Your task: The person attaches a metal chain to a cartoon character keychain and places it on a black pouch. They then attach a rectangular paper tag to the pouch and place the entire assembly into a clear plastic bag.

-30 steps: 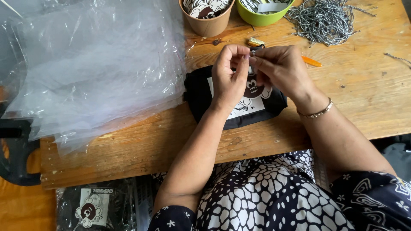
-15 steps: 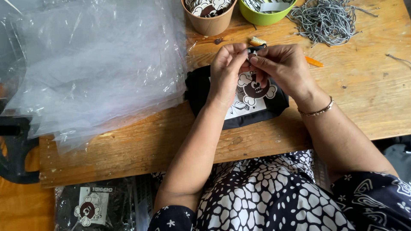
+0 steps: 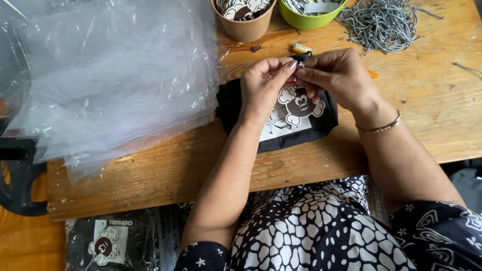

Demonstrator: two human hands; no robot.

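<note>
My left hand (image 3: 263,85) and right hand (image 3: 334,78) pinched shut together on a small fastener (image 3: 301,64), possibly a pin, above the black pouch (image 3: 296,133), skull-and-bones tag (image 3: 300,106) dangling beneath my fingers.

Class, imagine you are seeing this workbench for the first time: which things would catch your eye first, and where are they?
At the centre, the left hand and right hand meet, fingertips pinching something small above a black pouch with a cartoon skull-and-bones tag. To the left, a big heap of clear plastic bags covers the wooden table. At the top right lies a tangle of grey cord.
</note>
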